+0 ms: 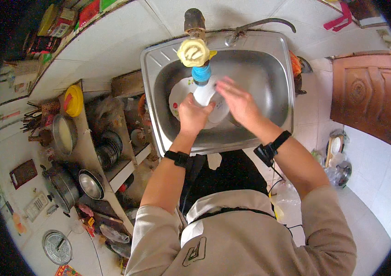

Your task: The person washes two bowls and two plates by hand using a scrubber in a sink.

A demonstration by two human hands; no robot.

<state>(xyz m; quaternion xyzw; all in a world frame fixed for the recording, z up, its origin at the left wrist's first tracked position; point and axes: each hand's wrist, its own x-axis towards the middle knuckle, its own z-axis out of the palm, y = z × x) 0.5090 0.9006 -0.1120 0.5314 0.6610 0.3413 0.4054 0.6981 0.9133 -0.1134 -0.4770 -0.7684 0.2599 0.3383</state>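
My left hand [194,114] grips a white piece of dishware [204,95], its thumb and fingers around the lower end. The dishware is tilted right below the tap's blue nozzle [201,73], and its exact kind is hard to make out. Just to its right, my right hand [236,100] is blurred, with fingers stretched out and nothing visible in its grasp. A white plate with flower prints [179,95] lies in the stainless steel sink [268,93] beneath both hands. Part of that plate is hidden by my left hand and the dishware.
Above the sink, a tap with a yellow knob [192,52] juts out over the basin. A curved dark spout [268,21] stands at the back rim. Shelves with pots [61,186] and a metal bowl [91,184] are on the left. A brown wooden door [364,93] stands right.
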